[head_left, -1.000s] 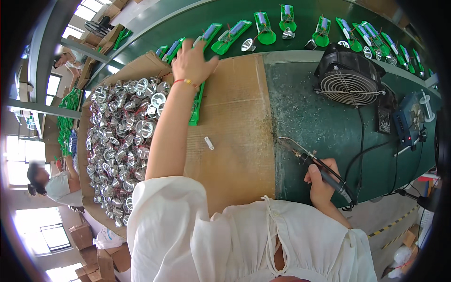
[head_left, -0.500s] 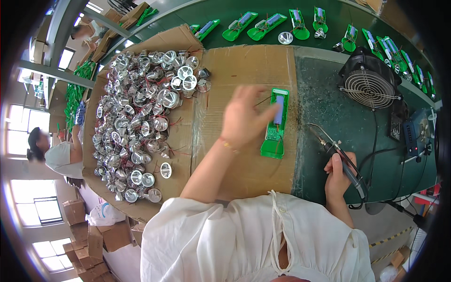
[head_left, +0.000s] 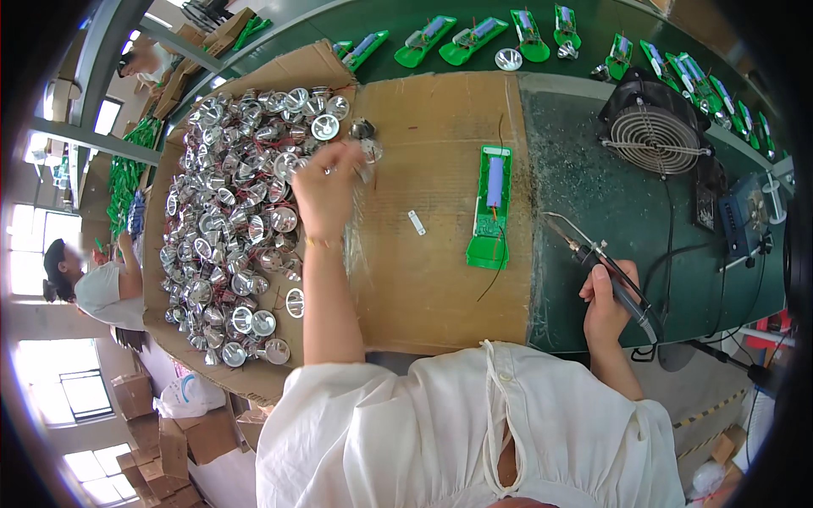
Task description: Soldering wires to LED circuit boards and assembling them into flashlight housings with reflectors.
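Note:
My left hand (head_left: pixel 326 190) is at the right edge of a pile of silver lamp reflectors (head_left: pixel 246 190). Its fingers are drawn together, slightly blurred, on a reflector (head_left: pixel 370 151) there. In my right hand (head_left: pixel 608 305) is a soldering iron (head_left: pixel 590 261), a thin metal tube fixed along it, its tip pointing up and left. Between the hands a green lamp housing (head_left: pixel 489 251) lies on the cardboard, holding a blue-violet cylindrical battery (head_left: pixel 494 182) and a small green circuit board (head_left: pixel 488 224). Dark wires stick out at both ends. A small white strip (head_left: pixel 416 223) lies left of it.
A black fan with a wire grille (head_left: pixel 656 140) stands at the right, beside a blue soldering station (head_left: pixel 743 216). Several green housings (head_left: pixel 474 41) line the back. Cardboard (head_left: pixel 406 305) covers the middle. Co-workers (head_left: pixel 106 284) sit at far left.
My left hand has moved left from beside the green housing to the reflectors. The white strip now shows on the cardboard, and the housing's dark wires lie stretched outward. My right hand keeps the iron.

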`<state>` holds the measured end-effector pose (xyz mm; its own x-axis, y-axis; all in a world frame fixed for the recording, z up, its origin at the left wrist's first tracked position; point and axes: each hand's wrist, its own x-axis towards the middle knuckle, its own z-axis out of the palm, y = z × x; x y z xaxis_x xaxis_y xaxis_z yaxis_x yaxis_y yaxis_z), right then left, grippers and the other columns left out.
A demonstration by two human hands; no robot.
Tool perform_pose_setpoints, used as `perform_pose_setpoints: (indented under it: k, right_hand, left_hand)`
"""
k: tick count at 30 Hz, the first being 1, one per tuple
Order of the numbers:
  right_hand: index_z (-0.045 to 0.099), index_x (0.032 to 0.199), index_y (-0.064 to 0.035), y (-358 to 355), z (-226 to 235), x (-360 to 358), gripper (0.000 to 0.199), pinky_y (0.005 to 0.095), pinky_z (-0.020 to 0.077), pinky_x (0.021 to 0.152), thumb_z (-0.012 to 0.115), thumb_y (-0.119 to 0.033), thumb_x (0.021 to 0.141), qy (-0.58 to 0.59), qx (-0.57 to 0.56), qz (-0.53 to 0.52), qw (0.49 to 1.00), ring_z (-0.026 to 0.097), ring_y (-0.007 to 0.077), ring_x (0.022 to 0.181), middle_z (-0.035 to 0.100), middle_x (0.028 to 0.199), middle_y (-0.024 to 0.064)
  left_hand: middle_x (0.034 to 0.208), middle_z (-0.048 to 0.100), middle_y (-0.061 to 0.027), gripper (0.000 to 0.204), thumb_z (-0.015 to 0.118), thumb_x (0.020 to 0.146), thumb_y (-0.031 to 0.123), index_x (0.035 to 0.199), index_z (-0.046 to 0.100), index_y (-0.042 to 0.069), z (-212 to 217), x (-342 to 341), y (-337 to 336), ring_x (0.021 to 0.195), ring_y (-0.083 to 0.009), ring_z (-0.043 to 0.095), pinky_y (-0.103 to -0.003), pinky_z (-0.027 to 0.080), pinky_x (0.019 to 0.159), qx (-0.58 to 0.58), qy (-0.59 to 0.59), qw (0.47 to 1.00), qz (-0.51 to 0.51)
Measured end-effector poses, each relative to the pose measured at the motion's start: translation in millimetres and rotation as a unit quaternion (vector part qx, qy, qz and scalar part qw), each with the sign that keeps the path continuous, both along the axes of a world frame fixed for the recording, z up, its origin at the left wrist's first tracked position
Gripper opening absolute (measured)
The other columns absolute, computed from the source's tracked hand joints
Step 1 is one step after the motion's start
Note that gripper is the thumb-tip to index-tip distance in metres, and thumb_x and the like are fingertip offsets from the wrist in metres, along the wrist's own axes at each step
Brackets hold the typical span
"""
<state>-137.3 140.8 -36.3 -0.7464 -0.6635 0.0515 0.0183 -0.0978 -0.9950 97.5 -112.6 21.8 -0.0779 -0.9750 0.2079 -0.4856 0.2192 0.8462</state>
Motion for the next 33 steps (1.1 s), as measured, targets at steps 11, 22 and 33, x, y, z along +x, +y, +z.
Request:
perform_pose_setpoints:
  k: [11,22,33]
  right_hand:
    - [0.051,0.082,0.0019,-8,13,28,0.017,0.0192,0.0417,0.046,0.065,-0.005,0.076,0.076,-0.004,0.1,0.992,0.052,0.006,0.052,0.056,0.063,0.0045]
    - [0.051,0.08,0.0015,-15,15,30,0.017,0.0195,0.0406,0.043,0.065,-0.007,0.077,0.062,-0.006,0.084,0.995,0.052,0.0071,0.049,0.056,0.06,0.0054]
    - [0.051,0.08,0.0015,-26,18,32,0.016,0.0196,0.0407,0.042,0.064,-0.006,0.077,0.013,0.006,0.09,0.996,0.051,0.007,0.048,0.056,0.06,0.0056]
  left_hand:
    - [0.076,0.057,-0.0059,0.009,0.065,0.075,0.009,0.078,0.064,0.0,-39,-41,106,0.064,-0.0144,0.054,-0.026,0.043,0.058,-0.039,-0.07,0.975,-0.209]
    - [0.068,0.062,-0.0079,0.014,0.067,0.071,0.004,0.083,0.063,0.001,-41,-53,114,0.058,-0.0135,0.058,-0.026,0.044,0.053,0.122,0.058,0.978,-0.159]
    - [0.059,0.059,-0.0047,0.036,0.066,0.068,0.002,0.1,0.049,0.005,-21,-63,103,0.054,-0.0146,0.058,-0.026,0.043,0.052,0.171,-0.012,0.97,-0.175]
